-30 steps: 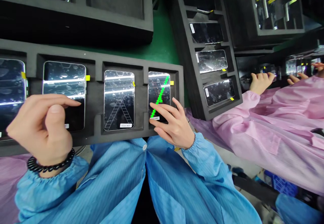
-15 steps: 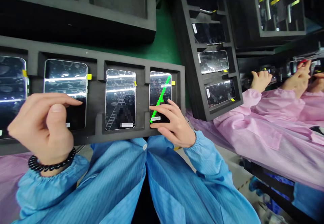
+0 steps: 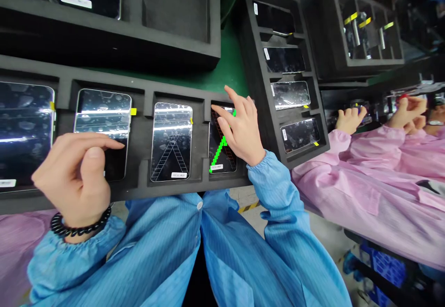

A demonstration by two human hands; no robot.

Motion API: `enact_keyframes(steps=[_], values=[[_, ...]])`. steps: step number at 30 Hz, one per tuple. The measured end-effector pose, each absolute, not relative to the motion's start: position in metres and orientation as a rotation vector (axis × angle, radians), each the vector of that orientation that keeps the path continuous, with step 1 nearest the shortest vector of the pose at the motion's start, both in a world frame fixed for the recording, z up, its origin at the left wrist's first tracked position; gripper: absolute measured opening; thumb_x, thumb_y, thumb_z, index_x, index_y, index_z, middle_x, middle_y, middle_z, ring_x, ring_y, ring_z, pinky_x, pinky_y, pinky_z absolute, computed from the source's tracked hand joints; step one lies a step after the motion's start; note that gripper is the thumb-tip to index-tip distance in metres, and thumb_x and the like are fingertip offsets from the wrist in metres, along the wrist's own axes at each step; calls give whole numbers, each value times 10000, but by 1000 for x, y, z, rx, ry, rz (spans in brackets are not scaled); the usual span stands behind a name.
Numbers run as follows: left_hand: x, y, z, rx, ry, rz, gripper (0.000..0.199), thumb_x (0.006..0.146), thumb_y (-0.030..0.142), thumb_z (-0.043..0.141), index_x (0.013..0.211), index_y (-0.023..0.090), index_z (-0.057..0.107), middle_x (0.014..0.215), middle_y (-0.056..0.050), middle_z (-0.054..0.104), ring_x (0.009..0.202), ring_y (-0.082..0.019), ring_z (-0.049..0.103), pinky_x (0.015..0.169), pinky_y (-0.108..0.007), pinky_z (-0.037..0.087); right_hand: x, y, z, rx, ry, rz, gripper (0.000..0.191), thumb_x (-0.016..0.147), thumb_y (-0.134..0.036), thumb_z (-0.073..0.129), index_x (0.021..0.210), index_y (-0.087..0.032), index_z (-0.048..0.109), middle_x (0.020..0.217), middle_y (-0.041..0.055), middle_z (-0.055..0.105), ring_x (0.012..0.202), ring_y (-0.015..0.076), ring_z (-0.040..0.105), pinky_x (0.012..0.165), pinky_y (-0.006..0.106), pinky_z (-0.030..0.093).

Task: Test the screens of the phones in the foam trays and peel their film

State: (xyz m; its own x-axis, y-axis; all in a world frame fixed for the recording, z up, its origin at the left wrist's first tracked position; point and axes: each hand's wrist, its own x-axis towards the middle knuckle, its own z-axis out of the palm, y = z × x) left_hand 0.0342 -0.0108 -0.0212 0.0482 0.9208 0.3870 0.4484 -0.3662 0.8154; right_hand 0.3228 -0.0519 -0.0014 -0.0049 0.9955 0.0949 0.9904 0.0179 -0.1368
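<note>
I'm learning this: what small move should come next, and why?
Probably the bare right hand should trace the unfilled diagonal on the black rectangular phone beneath it: a fingertip is near the top left corner; green marks the other diagonal.

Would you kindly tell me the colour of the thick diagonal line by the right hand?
The thick line is bright green, as the head view shows.

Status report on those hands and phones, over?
Right hand over green-marked phone. Left hand over a notched phone. Fingers partly block both screens.
</note>
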Motion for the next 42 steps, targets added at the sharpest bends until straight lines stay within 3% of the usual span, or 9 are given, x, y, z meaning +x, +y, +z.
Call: enact_keyframes(steps=[24, 36, 42], values=[[35, -12, -22, 1842, 1377, 1276, 272, 860, 282, 518, 807, 198, 771, 782, -55, 673, 819, -202, 620, 815, -360, 425, 321, -127, 14, -2039, -2161, 64, 366, 1050, -320, 395, 1161, -251, 736, 1537, 77, 487, 1332, 265, 482, 1212, 567, 268], [35, -15, -21, 1811, 1438, 1229, 286, 867, 311, 517, 854, 197, 779, 812, -54, 669, 864, -200, 621, 860, -360, 424, 314, -185, 24, -2103, -2127, 141, 356, 1028, -275, 416, 1204, -239, 724, 1512, 103, 515, 1294, 262, 527, 1211, 555, 286], [35, -12, -24, 1821, 1410, 1282, 278, 829, 276, 518, 819, 196, 783, 769, -55, 663, 823, -205, 619, 816, -356, 417, 314, -195, 27, -2072, -2140, 155, 343, 993, -232, 432, 1053, -229, 770, 1475, 87, 562, 1259, 267, 561, 1197, 568, 310]])
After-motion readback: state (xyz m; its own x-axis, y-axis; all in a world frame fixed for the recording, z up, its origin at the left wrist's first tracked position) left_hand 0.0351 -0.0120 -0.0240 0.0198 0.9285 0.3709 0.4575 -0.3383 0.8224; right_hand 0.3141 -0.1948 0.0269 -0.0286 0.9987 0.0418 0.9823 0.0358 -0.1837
